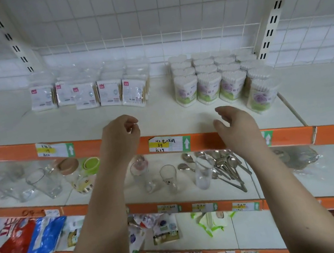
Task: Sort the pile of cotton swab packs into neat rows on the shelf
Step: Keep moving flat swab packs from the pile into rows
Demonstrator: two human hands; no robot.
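Observation:
Flat white cotton swab packs (pixel 108 92) with pink labels stand upright in several rows at the back left of the white top shelf (pixel 159 114). To their right, heart-shaped clear swab tubs (pixel 208 87) with green-and-purple labels stand in rows; the one at the far right front (pixel 261 93) sits forward of its neighbours and tilts. My left hand (pixel 121 134) hovers over the shelf's front edge with fingers loosely curled and holds nothing. My right hand (pixel 236 124) hovers beside it, fingers apart and empty, a little left of the tilted tub.
An orange price rail (pixel 89 145) with paper tags (pixel 168 145) runs along the shelf front. The shelf below holds drinking glasses (pixel 45 185), lidded jars (pixel 76 175) and a heap of metal spoons (pixel 224 163). Lower shelves carry bagged goods (pixel 14 240). A wire grid backs the shelving.

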